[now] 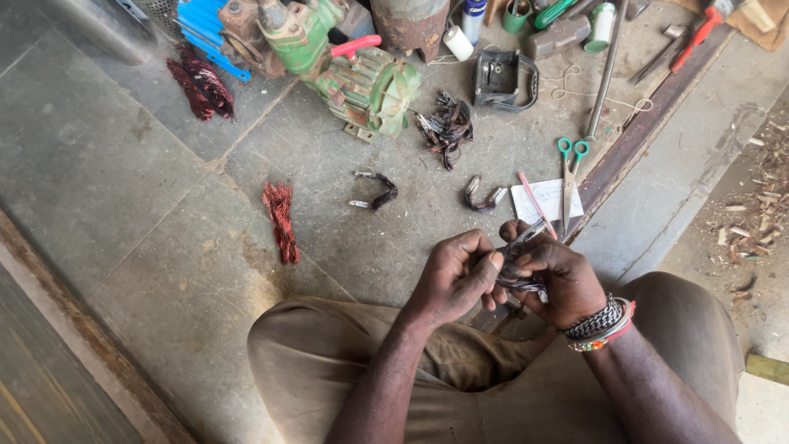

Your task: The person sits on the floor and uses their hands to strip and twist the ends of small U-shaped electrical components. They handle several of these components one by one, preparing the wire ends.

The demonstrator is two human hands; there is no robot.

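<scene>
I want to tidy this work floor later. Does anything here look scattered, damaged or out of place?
Yes. Loose wire bundles lie strewn apart: a red copper bundle, two bent coils and a frayed dark tangle. Wood shavings litter the right side. Both hands hold another wire bundle.

Bare forearms, no sleeves showing. The right wrist wears a stack of bracelets (602, 323): a dark braided band, beaded strands in red and pale colours, a thin red cord. No band on the left wrist (408, 316). Khaki trousers (460, 370) cover both knees, the cloth plain, creased and a little dusty
</scene>
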